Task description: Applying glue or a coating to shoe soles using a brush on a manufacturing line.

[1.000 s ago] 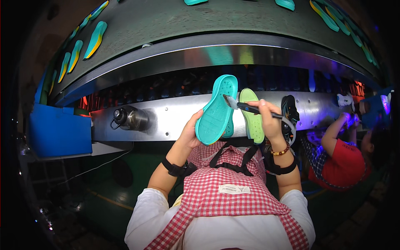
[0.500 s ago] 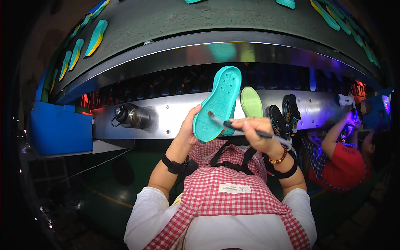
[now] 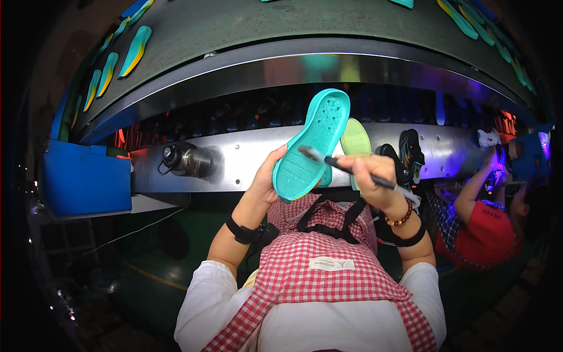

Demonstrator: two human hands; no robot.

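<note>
A turquoise shoe sole [image 3: 319,126] is tilted up in front of me, its hollow inner side showing. My left hand [image 3: 267,176] grips it by the lower left edge. Closed round the dark handle of a brush [image 3: 343,167] is my right hand [image 3: 375,179], to the right of the sole. The bristle end lies over the middle of the sole's inner face; whether it touches cannot be made out. Behind the held sole, part of a second turquoise sole [image 3: 326,177] shows. Right beside it, a pale green sole [image 3: 355,139] rests on the metal shelf [image 3: 237,164].
A dark bottle [image 3: 187,161] lies on the shelf at left, near a blue box [image 3: 88,179]. Dark shoe uppers [image 3: 411,154] sit at right. Beyond, a green conveyor belt [image 3: 252,29] carries several turquoise-and-yellow soles [image 3: 136,51]. A co-worker in red [image 3: 484,234] works at right.
The held sole has shifted slightly right and up. My right hand has moved right, and the brush tip now sits higher on the sole, nearer its middle.
</note>
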